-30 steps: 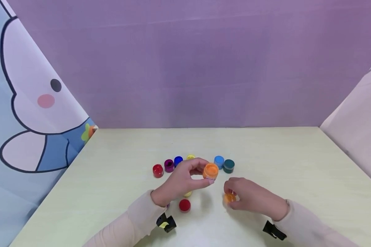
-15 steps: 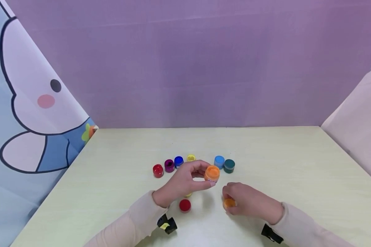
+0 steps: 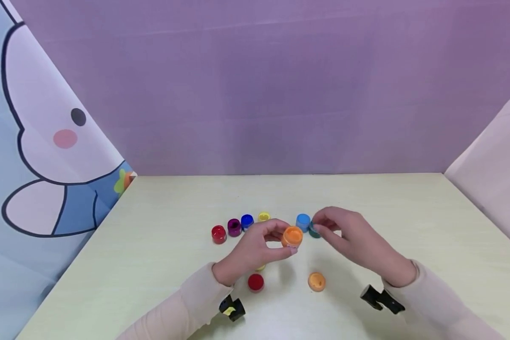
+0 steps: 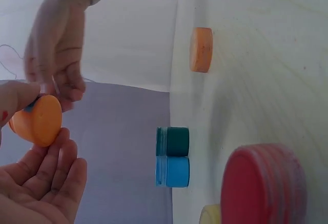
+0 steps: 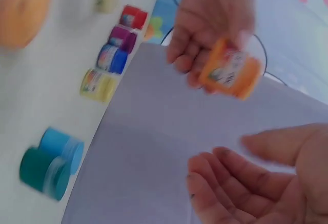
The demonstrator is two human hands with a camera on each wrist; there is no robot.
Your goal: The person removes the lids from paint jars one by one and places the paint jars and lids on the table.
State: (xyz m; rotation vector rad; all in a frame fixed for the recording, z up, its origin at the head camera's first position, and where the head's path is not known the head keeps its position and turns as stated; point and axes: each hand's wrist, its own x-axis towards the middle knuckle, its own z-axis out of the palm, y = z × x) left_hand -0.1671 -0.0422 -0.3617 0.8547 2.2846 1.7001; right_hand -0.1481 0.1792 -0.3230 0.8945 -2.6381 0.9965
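Observation:
An orange paint jar [image 3: 292, 236] is pinched between the thumb and fingers of my left hand [image 3: 255, 248], held up off the table with its orange top facing me. Its printed label shows in the right wrist view on the jar's side [image 5: 228, 73]. My right hand [image 3: 357, 238] hovers to the right of that jar with nothing in it; in the right wrist view its thumb and fingers are apart. From the head it overlaps the dark green jar [image 3: 314, 231], but the wrist views show the hand raised clear of it. An orange lid [image 3: 316, 282] lies on the table below.
A light blue jar [image 3: 303, 222] touches the dark green one. Red [image 3: 218, 234], purple [image 3: 234, 227], blue [image 3: 247, 222] and yellow [image 3: 264, 216] jars line the table's left middle. A red lid [image 3: 256, 282] lies in front, beside a partly hidden yellow piece [image 3: 260, 267].
My right hand has let go of the orange lid, leaving it on the table, and has risen up and away toward the orange jar. The left hand has barely moved.

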